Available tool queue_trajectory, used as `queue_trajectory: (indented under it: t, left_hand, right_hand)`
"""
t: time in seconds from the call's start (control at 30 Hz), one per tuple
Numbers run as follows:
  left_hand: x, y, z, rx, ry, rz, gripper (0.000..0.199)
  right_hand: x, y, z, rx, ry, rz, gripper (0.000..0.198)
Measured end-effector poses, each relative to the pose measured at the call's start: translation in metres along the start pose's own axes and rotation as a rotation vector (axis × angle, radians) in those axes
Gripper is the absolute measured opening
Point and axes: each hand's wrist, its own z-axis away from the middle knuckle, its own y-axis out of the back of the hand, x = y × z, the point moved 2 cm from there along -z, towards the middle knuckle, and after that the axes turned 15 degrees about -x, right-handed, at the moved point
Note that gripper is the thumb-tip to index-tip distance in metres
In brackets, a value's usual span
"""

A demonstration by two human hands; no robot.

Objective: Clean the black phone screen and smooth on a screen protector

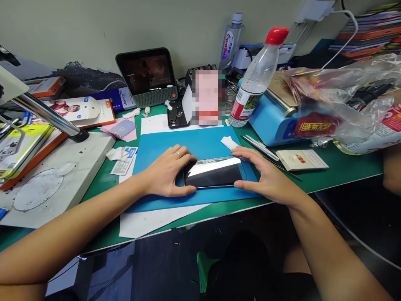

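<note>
A smartphone (214, 177) with a dark, glossy face lies sideways on a blue mat (166, 144), a bright white reflection across its glass. My left hand (169, 171), with a ring on one finger, grips the phone's left end, thumb on the near edge and fingers on the far edge. At the right end, my right hand (266, 177) holds it the same way between thumb and fingers. What looks like a clear sheet edge shows along the phone's far side; I cannot tell if it is separate. Just beyond my right fingertips lies a crumpled white wipe (229, 142).
Behind the mat stand a smart display (147, 77), an open black case (178, 115) and a red-capped bottle (255, 83). To the right are pens (260, 147), a cigarette pack (302, 160) and plastic bags (354, 96). A lamp base (59, 184) sits left.
</note>
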Motion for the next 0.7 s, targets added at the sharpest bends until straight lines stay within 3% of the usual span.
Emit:
queue_trajectory:
  t: [0.37,0.57,0.7]
  left_hand:
    - [-0.0004,-0.0028,0.0004,0.035,0.003,-0.012,0.063]
    - [-0.0017,-0.0051,-0.0010,0.026,0.005,-0.005,0.061]
    - [-0.0024,-0.0060,-0.0013,0.022,-0.001,0.002,0.061]
  right_hand:
    - [-0.0031,-0.0023,-0.0002,-0.013,-0.011,0.110,0.070]
    - [-0.0035,-0.0006,0.0018,-0.099,-0.042,0.134,0.074]
    - [-0.0040,-0.0015,0.0038,-0.059,-0.053,0.144,0.074]
